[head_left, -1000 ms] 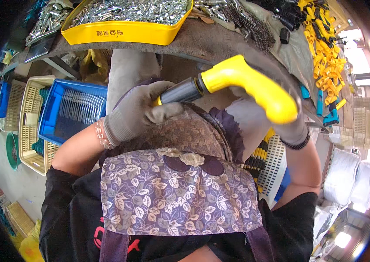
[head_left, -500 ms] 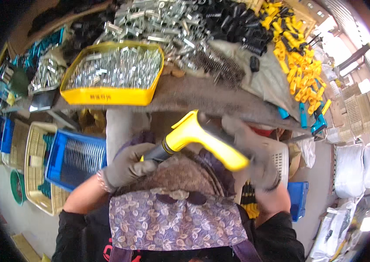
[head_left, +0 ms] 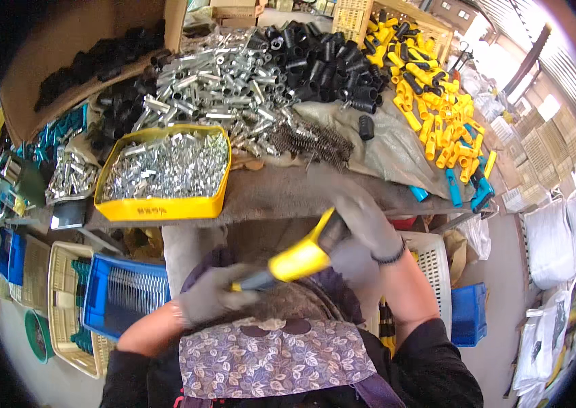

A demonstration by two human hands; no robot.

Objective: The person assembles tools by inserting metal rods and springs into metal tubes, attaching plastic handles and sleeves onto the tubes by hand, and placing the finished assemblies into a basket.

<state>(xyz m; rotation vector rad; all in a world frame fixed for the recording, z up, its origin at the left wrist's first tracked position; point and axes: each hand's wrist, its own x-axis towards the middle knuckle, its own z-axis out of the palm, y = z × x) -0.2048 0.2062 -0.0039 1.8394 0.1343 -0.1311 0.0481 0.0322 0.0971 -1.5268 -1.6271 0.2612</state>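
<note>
My left hand (head_left: 216, 297), in a grey work glove, is closed round the black end of a yellow-and-black tool handle (head_left: 298, 262). The handle slants up to the right above my lap and is blurred by motion. Beside its upper black end is my gloved right hand (head_left: 368, 221), whose fingers point toward the bench and are smeared. Whether that hand touches the handle, I cannot tell. Dark springs (head_left: 311, 143) lie on the bench just beyond the right hand.
On the bench (head_left: 267, 190) stands a yellow tray (head_left: 158, 209) of small metal pieces. Behind are piles of metal tubes (head_left: 199, 92), black sleeves (head_left: 325, 68) and yellow handle parts (head_left: 437, 129). A blue crate (head_left: 121, 326) is at lower left, a white basket (head_left: 434, 262) at right.
My right hand has moved up and left toward the bench edge. The tool handle has turned, its yellow grip no longer pointing down right. My left hand has dropped slightly, still on the handle.
</note>
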